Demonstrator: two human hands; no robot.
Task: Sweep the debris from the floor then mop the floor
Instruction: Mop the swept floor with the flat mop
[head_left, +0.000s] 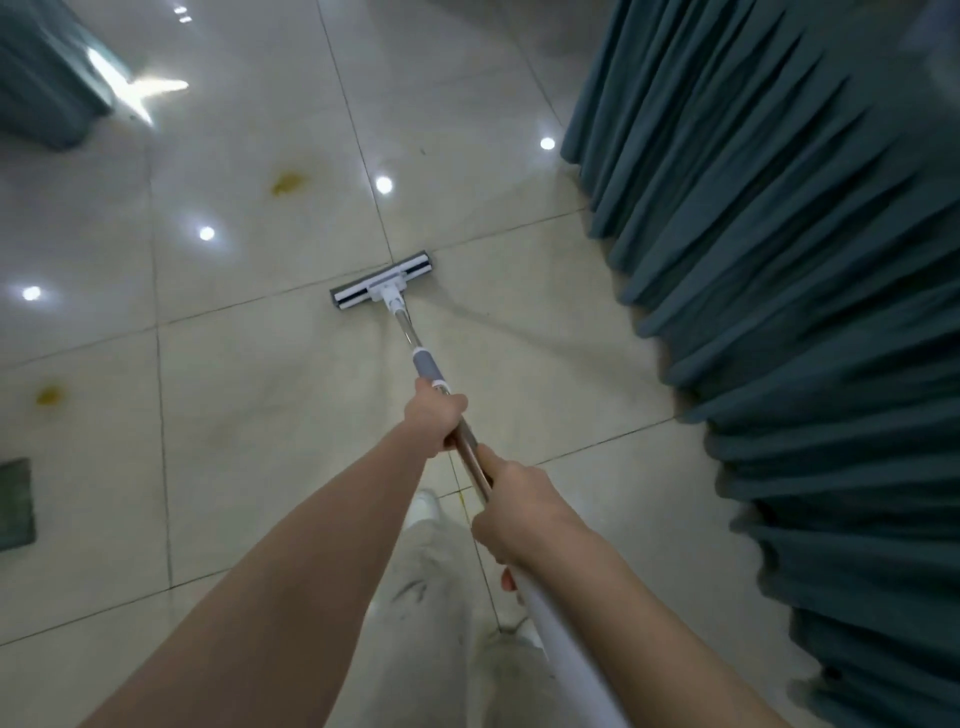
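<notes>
A flat mop with a grey and white head (382, 282) rests on the glossy beige tiled floor (260, 395), ahead of me. Its metal pole (410, 338) runs back toward me. My left hand (435, 415) grips the pole lower down, just behind a grey collar. My right hand (511, 512) grips it higher up, near the white upper section. Faint wet streaks fan out on the tile behind the mop head. A yellow stain (288, 182) lies on the floor to the far left of the mop, and a second yellow stain (49, 395) sits near the left edge.
Dark teal curtains (779, 260) hang along the whole right side, touching the floor. More teal fabric (47, 78) shows at the top left. A dark green mat (15, 504) lies at the left edge. My light trousers and white shoe (426, 506) are below the hands.
</notes>
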